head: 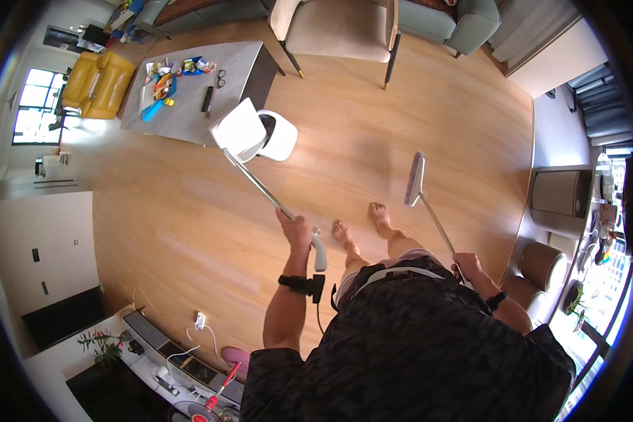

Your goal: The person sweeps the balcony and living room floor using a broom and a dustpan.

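Note:
My left hand (297,232) is closed around the metal pole of a white long-handled dustpan (240,132). The grey grip end (320,257) of that pole sticks out past my fist. Just beyond the pan lies a rounded white plastic piece (282,138) with a dark opening; I cannot tell whether the two are joined. In my right hand (468,265) is the pole of a broom (438,219). Its white head with purple-grey bristles (414,178) is at the wood floor (337,174), ahead of my bare feet (380,213).
A low table (190,118) holds glasses, a dark remote-like object and clutter. An armchair (337,31) stands ahead, with a yellow leather armchair (108,84) at far left. Brown chairs (540,266) line the right. A power strip (200,320) with cords lies behind left, near a fan (198,414).

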A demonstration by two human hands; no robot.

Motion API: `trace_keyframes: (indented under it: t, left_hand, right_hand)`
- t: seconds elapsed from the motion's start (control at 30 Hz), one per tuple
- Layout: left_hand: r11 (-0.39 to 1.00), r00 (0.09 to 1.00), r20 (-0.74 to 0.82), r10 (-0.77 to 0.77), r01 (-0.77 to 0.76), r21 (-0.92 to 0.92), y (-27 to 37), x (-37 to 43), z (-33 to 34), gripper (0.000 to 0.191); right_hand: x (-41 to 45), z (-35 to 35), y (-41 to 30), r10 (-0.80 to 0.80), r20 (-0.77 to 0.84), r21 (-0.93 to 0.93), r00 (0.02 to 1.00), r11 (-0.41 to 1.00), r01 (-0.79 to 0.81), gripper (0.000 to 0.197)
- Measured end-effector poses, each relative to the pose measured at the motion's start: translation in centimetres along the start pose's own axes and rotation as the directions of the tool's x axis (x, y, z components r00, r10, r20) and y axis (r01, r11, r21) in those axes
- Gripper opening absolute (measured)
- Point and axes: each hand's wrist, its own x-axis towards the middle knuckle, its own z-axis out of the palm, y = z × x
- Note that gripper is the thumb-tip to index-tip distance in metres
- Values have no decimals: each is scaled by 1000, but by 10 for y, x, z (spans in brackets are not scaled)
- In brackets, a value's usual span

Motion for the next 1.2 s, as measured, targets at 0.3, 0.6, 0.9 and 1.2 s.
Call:
trace_keyframes:
  t: [0.3, 0.6, 0.9, 1.2]
  left_hand:
    - [983, 994, -35, -100, 104, 151, 40, -28, 81, 72]
    - [900, 995, -45, -88, 99, 425, -7, -30, 101, 70]
    - [889, 991, -67, -112, 130, 439, 11, -38, 108, 67]
    - [896, 997, -73, -14, 45, 441, 15, -48, 106, 72]
  right_hand:
    - [-1, -10, 25, -77, -46, -209, 996, 976, 66, 24]
    - [13, -42, 53, -435, 69, -415, 898, 806, 423, 24]
    - [-20, -35, -9, 13, -42, -43, 999, 999, -14, 20]
    - [-19, -38, -18, 17, -47, -88, 999, 996, -21, 21]
